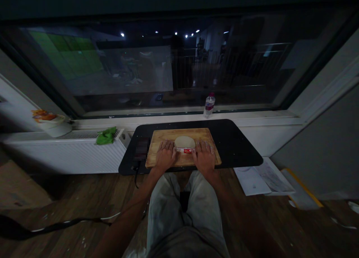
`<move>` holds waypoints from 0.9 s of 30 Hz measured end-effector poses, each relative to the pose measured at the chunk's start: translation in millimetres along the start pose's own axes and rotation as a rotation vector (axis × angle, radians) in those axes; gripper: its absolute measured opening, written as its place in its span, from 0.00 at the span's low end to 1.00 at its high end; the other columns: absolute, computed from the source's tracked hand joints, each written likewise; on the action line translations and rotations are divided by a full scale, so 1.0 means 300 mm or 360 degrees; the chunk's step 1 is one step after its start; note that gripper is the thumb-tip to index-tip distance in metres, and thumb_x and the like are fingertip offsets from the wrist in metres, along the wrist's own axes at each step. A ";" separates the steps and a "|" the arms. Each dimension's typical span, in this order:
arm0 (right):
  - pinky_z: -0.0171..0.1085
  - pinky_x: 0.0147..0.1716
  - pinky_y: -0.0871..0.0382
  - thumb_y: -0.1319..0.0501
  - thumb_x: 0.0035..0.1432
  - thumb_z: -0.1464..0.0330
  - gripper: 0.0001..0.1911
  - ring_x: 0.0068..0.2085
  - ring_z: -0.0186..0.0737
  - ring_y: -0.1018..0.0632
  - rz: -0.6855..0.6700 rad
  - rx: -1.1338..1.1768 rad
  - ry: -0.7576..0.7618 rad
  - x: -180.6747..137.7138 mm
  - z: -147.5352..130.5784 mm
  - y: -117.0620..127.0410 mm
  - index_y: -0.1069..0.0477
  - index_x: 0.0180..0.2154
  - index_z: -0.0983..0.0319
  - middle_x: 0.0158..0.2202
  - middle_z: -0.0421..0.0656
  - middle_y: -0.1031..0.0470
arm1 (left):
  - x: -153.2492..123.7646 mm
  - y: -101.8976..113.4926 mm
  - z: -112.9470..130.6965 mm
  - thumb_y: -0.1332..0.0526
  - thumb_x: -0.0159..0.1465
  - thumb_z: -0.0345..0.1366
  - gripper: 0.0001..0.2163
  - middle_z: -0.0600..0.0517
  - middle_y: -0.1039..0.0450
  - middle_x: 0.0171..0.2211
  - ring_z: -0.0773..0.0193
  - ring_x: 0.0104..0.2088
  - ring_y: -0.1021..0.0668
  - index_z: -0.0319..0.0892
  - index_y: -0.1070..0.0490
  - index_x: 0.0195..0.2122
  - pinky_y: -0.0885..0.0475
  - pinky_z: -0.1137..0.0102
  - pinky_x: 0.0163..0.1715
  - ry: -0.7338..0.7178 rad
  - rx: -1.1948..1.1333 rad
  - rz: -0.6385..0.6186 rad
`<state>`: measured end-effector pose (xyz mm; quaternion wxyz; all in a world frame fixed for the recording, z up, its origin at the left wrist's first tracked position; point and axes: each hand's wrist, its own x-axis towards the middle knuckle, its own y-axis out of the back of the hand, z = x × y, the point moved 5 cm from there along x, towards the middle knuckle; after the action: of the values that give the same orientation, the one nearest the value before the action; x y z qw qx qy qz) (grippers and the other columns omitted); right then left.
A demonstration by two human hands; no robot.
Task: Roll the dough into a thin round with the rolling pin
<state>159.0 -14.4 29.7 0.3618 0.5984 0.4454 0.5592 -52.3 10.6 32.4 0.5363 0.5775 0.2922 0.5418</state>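
Dough between two flat hands on a wooden board
The pale dough (184, 142) sits on the board (165, 134) atop the black desk (238, 149), behind a red-and-white strip (186, 151); left hand (166, 153) and right hand (204, 155) lie palms down, fingers extended, unclenched. A white tub (58, 129) holds something orange (45, 115); the clear bottle's (209, 106) fill is indistinct.
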 end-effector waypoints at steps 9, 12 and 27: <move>0.53 0.75 0.45 0.52 0.81 0.61 0.31 0.72 0.60 0.28 -0.0095 -0.0048 0.0066 0.107 -0.004 0.027 0.29 0.72 0.73 0.72 0.62 0.25 | 0.076 -0.016 -0.003 0.53 0.81 0.39 0.24 0.37 0.26 0.72 0.44 0.79 0.33 0.36 0.26 0.68 0.43 0.49 0.80 0.0051 0.0041 0.0008; 0.52 0.73 0.42 0.53 0.82 0.61 0.32 0.71 0.59 0.27 -0.0150 -0.0067 0.0053 0.149 -0.006 0.031 0.30 0.73 0.72 0.71 0.61 0.24 | 0.115 -0.020 -0.009 0.52 0.81 0.38 0.22 0.37 0.25 0.71 0.43 0.78 0.33 0.39 0.24 0.65 0.40 0.48 0.78 0.0085 0.0047 0.0008; 0.52 0.71 0.40 0.50 0.81 0.58 0.43 0.69 0.60 0.24 -0.0289 0.0074 -0.0066 0.341 0.016 -0.025 0.60 0.85 0.66 0.71 0.58 0.23 | 0.299 -0.036 -0.047 0.46 0.79 0.39 0.20 0.40 0.27 0.74 0.42 0.79 0.35 0.44 0.23 0.66 0.35 0.45 0.75 0.0304 0.0014 -0.0105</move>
<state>160.5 84.3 57.7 0.4060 0.5753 0.5031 0.5011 -41.1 99.9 48.1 0.5210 0.5156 0.3633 0.5751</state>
